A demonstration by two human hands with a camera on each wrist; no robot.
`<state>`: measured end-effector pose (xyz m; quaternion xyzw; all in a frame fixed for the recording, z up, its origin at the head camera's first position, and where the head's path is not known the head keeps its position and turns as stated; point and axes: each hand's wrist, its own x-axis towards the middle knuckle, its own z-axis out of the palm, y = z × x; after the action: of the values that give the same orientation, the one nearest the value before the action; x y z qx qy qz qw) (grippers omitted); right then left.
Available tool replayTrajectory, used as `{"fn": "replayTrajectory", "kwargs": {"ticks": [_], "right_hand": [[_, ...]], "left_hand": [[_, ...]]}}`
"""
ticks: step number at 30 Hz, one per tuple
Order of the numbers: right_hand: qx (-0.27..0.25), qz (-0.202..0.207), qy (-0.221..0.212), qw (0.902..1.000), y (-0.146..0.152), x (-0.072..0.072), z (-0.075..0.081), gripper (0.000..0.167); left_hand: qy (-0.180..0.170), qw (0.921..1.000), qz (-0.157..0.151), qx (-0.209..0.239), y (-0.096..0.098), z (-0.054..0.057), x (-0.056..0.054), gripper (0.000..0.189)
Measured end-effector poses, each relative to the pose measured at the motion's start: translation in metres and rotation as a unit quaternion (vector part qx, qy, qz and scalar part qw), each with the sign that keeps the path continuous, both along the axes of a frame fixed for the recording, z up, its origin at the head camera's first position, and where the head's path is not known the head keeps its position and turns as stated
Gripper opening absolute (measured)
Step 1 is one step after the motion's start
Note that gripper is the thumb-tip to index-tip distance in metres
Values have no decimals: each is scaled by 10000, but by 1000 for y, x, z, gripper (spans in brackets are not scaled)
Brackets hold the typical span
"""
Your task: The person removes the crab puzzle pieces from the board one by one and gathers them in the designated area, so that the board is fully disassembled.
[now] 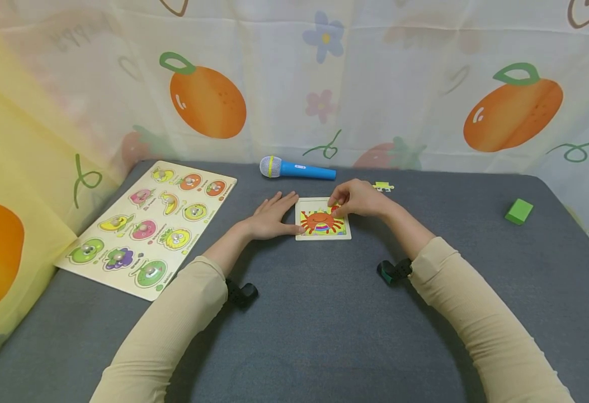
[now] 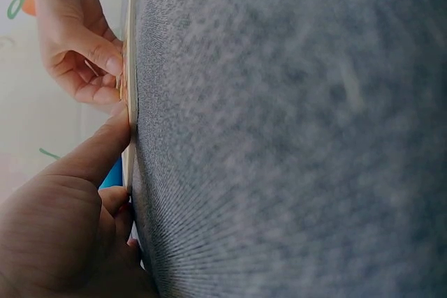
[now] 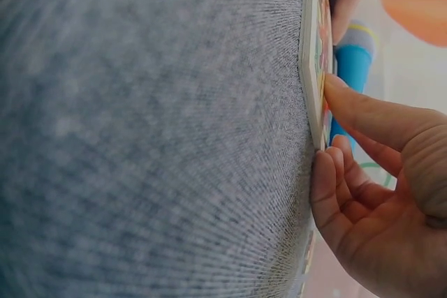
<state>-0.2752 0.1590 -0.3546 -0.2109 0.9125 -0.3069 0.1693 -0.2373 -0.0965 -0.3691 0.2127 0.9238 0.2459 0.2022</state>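
Note:
A small square crab jigsaw puzzle (image 1: 323, 237) in a pale wooden frame lies flat on the grey table. Beside its left edge, my left hand (image 1: 272, 218) rests with fingers extended; its thumb touches the lower left of the frame (image 2: 131, 151). Over the upper right corner is my right hand (image 1: 358, 197), fingers curled, thumb and index finger at a puzzle piece (image 1: 335, 207) with the red claw. Seen from the right wrist, the thumb of my right hand (image 3: 391, 165) meets the puzzle's face; the curled fingers hide part of that corner.
Behind the puzzle lies a blue toy microphone (image 1: 306, 170). A loose yellow puzzle piece (image 1: 383, 186) sits beyond my right hand. To the left is a fruit peg board (image 1: 138, 235); far right, a green block (image 1: 519, 211). A printed curtain (image 1: 274, 67) borders the table's back.

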Motion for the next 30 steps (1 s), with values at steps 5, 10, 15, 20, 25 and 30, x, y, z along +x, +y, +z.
{"fn": "replayTrajectory", "kwargs": {"ticks": [5,10,15,20,25,30], "right_hand": [[10,35,53,10000,0,0,0,23],[53,147,281,9995,-1,0,0,22],[81,215,506,9985,-1,2,0,20],[103,268,577,9979,-2,2,-1,18],[141,229,553,9981,-2,2,0,19],[191,179,662,9975,-3,3,0,18]], "left_hand": [[-29,10000,-6,5,-1,1,0,89],[-38,10000,-27,12,-1,1,-1,89],[-36,10000,-29,17,-1,1,0,89],[-57,10000,-2,20,-2,0,0,90],[-55,10000,-15,22,-2,-1,-1,90],[-48,10000,-39,-11,-1,-1,-2,89]]}}
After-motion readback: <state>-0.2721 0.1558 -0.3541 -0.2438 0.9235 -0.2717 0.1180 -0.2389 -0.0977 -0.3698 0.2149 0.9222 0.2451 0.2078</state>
